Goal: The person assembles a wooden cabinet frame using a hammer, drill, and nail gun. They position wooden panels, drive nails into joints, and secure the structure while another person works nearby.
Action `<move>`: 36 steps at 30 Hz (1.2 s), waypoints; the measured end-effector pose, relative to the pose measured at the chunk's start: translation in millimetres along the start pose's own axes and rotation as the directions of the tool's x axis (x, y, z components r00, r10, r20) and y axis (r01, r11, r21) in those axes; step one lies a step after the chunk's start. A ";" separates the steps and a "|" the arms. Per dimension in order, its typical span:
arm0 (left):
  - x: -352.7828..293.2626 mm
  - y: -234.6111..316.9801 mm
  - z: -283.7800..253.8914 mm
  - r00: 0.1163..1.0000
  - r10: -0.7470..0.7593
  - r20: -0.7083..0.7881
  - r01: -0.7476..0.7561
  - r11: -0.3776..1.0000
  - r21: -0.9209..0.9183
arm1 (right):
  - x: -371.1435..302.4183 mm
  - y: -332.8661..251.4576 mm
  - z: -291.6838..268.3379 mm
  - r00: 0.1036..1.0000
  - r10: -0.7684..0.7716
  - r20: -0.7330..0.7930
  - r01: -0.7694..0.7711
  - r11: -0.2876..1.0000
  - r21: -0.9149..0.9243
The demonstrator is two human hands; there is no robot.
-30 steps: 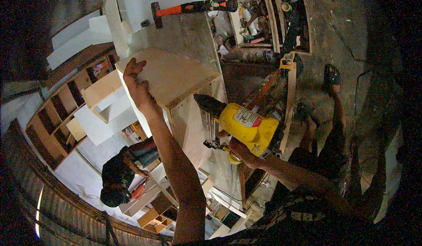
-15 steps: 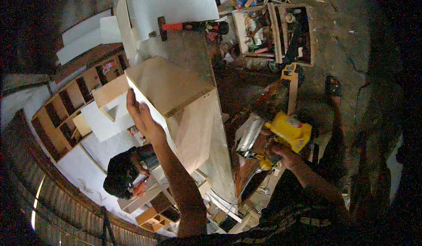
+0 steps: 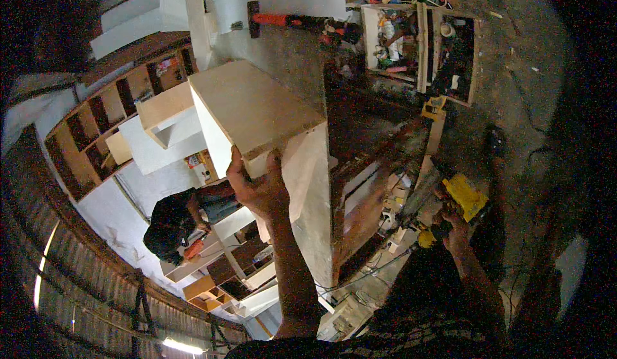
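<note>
A wooden box with a tan top and pale sides stands on the workbench. My left hand grips its near lower corner, fingers on one side and thumb on the other. My right hand is wrapped round the handle of a yellow nail gun, held low to the right, off the bench. The gun's front part is blurred and dim, and a thin hose trails near it. Beyond the box, a hammer with a red and black handle lies across the bench.
A co-worker bends over at lower left, holding an orange tool. Beside them are shelf units and white panels. A handsaw with a yellow handle leans at the bench's right. Farther back is a divided wooden crate of odds and ends.
My left hand has moved from the box's left side to its near corner and taken hold there. The nail gun in my right hand has swung right and away from the bench.
</note>
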State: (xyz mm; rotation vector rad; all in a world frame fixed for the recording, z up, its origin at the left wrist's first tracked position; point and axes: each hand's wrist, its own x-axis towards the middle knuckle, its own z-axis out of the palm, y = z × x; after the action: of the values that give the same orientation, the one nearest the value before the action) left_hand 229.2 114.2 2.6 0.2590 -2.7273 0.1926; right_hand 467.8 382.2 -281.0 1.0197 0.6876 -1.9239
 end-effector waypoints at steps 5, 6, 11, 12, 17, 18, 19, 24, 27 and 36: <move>-34.1 1.7 -5.9 0.934 0.224 -0.279 -0.177 0.967 0.184 | -3.9 -11.2 15.3 0.983 -0.110 0.147 0.056 0.943 0.329; -63.2 8.8 -7.3 0.960 0.279 -0.027 -0.278 0.960 0.043 | -3.6 -12.4 16.8 0.970 -0.109 0.216 0.005 0.901 0.433; -186.4 40.8 7.3 0.380 0.348 0.857 -0.103 0.937 -0.334 | -0.9 -23.9 34.7 0.977 -0.121 0.176 0.099 0.987 0.128; -194.4 42.5 8.3 0.348 0.364 0.864 0.044 0.914 -0.403 | -0.3 -31.3 38.8 0.945 -0.196 0.262 0.158 0.975 0.159; -202.5 49.7 9.7 0.265 0.200 0.943 0.064 0.973 -0.224 | -26.0 -43.9 46.0 0.932 -0.063 0.356 -0.065 0.940 0.336; -205.4 42.5 1.6 0.275 0.183 0.944 0.099 0.971 -0.217 | -32.7 -30.1 53.7 0.933 -0.075 0.352 -0.044 0.947 0.319; -203.4 44.2 -3.7 0.284 0.163 0.945 0.139 0.968 -0.208 | -37.1 -32.0 55.8 0.921 -0.164 0.355 0.057 0.955 0.293; -221.0 16.3 -57.3 0.552 0.156 0.819 -0.026 0.985 -0.170 | -61.6 -18.5 75.1 0.829 -0.365 0.424 0.232 0.914 0.334; -241.5 -2.2 -75.1 0.599 0.100 0.794 0.168 0.954 -0.247 | -73.5 -17.5 82.9 0.812 -0.379 0.444 0.207 0.898 0.388; -348.1 -121.9 -59.3 0.692 0.215 0.689 0.021 0.948 -0.317 | -101.8 -18.9 121.0 0.703 -0.510 0.496 0.379 0.859 0.345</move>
State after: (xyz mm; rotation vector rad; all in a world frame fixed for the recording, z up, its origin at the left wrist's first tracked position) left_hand 591.6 58.9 -68.9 0.1033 -3.4999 -0.3977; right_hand 436.8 342.3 -130.0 0.3346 0.3883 -2.6213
